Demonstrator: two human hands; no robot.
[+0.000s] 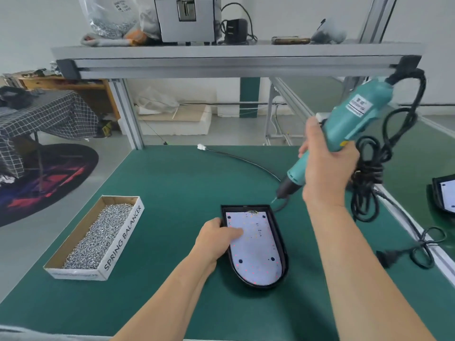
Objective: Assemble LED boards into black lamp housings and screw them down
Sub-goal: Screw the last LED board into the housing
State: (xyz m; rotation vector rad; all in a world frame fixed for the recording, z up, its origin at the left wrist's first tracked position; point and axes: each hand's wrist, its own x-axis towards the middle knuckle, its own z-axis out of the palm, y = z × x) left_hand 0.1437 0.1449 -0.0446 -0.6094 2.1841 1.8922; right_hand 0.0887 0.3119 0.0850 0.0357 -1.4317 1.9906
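A black lamp housing [280, 232] lies on the green table in front of me, rounded end towards me. A white LED board [256, 254] sits inside it. My left hand [219, 238] holds the housing's left edge, thumb pressing on the board. My right hand [325, 166] grips a teal electric screwdriver [349, 124] above and behind the housing. Its bit [274, 200] points down-left, just off the housing's far right corner, not touching it. A cardboard box of silver screws [98, 237] stands to the left.
The screwdriver's black coiled cord [369, 173] hangs at the right and trails over the table edge to a plug [386, 258]. A black wire with a white connector [202, 146] runs from the housing. Another housing with a board [443, 195] lies far right. A metal shelf [221, 57] spans overhead.
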